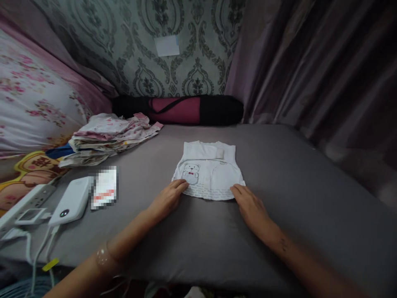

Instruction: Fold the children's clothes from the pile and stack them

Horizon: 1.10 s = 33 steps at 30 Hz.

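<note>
Centre of the frame, white garment (209,180): spread nearly flat on the grey surface (297,178), hem facing us.
Left hand (170,197): on the hem's left corner, fingers nearly together and touching cloth — pinch or press, I cannot tell, the thumb is hidden.
Right hand (252,207): mirroring it at the hem's right corner, fingers bunched on the edge; again the grip underneath cannot be told.
Folded sleeve (201,151): weak spot, this — lying across the top with neither hand on it, so a sharp tug could slide it crooked.
Hem corners: uneven pulling between the hands could skew the cloth and ruck up the front.
White cables (28,246): lower left, near the left forearm; a wide sweep might snag one and drag the power bank (72,200).
Clothes stack (108,138): left of centre, ragged edges, liable to slump if knocked.
Bear print (191,174): red bow tie, striped body; the rows of lettering along the hem are too small to read.
Yellow cushion (25,180): left edge, a dark character on it, Chinese by the look, not clear enough to read.
Packet (104,186): pixelated, red band, no legible words.
Power bank display: round and lit, no brand readable.
</note>
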Each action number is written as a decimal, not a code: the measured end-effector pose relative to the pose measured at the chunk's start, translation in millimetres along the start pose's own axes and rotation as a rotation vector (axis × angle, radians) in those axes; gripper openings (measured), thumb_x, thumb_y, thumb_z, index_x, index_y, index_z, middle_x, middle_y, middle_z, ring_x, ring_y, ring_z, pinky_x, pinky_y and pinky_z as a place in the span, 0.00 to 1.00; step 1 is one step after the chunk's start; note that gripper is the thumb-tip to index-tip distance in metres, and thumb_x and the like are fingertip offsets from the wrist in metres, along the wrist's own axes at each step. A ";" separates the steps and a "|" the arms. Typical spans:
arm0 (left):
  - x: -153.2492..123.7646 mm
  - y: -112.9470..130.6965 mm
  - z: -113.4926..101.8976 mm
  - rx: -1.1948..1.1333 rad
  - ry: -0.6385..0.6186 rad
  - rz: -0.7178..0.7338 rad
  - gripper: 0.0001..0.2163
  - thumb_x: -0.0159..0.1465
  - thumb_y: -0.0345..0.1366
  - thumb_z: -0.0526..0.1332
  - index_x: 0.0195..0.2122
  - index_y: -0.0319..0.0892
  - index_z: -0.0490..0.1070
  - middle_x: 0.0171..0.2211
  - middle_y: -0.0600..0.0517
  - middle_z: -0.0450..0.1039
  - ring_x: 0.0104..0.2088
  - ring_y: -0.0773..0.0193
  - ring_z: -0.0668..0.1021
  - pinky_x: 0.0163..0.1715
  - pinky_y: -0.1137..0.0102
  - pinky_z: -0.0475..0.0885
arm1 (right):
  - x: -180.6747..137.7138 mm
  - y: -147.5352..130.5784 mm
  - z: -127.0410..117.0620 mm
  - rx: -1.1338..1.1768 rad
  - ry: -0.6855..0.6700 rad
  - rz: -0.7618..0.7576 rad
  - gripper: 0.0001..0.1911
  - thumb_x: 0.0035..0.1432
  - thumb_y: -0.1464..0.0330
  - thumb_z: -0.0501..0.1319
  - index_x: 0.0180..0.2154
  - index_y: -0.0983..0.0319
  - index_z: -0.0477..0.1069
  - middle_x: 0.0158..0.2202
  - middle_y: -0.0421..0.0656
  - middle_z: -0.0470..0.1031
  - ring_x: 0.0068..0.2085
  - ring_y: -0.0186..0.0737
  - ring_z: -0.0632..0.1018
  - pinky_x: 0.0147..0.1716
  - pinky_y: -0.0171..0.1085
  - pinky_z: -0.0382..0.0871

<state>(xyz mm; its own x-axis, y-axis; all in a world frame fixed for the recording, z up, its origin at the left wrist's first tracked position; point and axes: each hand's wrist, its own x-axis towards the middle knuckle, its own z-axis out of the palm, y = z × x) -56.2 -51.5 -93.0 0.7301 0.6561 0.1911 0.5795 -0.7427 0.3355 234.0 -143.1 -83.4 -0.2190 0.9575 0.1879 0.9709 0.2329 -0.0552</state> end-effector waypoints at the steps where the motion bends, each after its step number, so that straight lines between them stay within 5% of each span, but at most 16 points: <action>1: -0.5 -2.2 2.3 -0.037 0.025 0.053 0.22 0.62 0.22 0.46 0.57 0.42 0.62 0.54 0.44 0.66 0.55 0.59 0.68 0.56 0.61 0.66 | 0.0 0.3 2.9 0.050 0.042 -0.019 0.25 0.54 0.86 0.45 0.47 0.65 0.69 0.46 0.51 0.72 0.48 0.45 0.73 0.44 0.40 0.71; 5: 0.9 -7.8 6.7 -0.045 0.068 0.161 0.21 0.63 0.23 0.48 0.56 0.43 0.64 0.52 0.43 0.67 0.54 0.56 0.66 0.55 0.58 0.65 | 1.6 2.1 9.0 0.165 0.142 -0.079 0.24 0.56 0.82 0.48 0.53 0.66 0.67 0.49 0.51 0.70 0.52 0.45 0.69 0.53 0.44 0.66; 12: 17.6 4.2 3.7 0.150 0.085 0.058 0.11 0.68 0.35 0.53 0.47 0.45 0.71 0.43 0.46 0.68 0.45 0.57 0.67 0.48 0.60 0.66 | 9.9 -12.4 7.4 0.196 0.109 -0.018 0.21 0.58 0.60 0.61 0.52 0.59 0.71 0.52 0.51 0.67 0.55 0.52 0.65 0.54 0.50 0.63; 18: 32.6 12.4 6.5 0.308 0.003 0.006 0.13 0.68 0.45 0.52 0.37 0.42 0.71 0.38 0.47 0.69 0.42 0.56 0.68 0.42 0.62 0.63 | 15.2 -22.8 10.0 0.204 0.063 0.015 0.20 0.57 0.59 0.61 0.51 0.56 0.72 0.48 0.49 0.68 0.51 0.51 0.66 0.51 0.48 0.64; 25: 43.4 10.4 3.0 0.454 -0.154 0.259 0.21 0.69 0.44 0.51 0.61 0.47 0.58 0.35 0.48 0.71 0.38 0.59 0.71 0.41 0.65 0.62 | 24.6 -29.6 9.6 0.174 0.074 0.000 0.18 0.57 0.57 0.62 0.47 0.56 0.74 0.42 0.47 0.69 0.46 0.48 0.67 0.47 0.44 0.62; 33: 61.4 -4.6 10.8 0.378 -0.136 0.554 0.16 0.71 0.37 0.47 0.57 0.43 0.62 0.27 0.50 0.71 0.30 0.63 0.72 0.37 0.66 0.65 | 34.6 -34.3 13.8 0.109 0.120 0.003 0.13 0.63 0.60 0.56 0.38 0.59 0.76 0.35 0.46 0.70 0.41 0.44 0.68 0.43 0.41 0.60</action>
<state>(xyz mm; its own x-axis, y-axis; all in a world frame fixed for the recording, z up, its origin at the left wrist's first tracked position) -10.1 -9.2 -92.8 0.9801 0.1615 0.1154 0.1759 -0.9760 -0.1281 191.8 -115.6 -88.6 -0.1968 0.9323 0.3035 0.9538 0.2537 -0.1608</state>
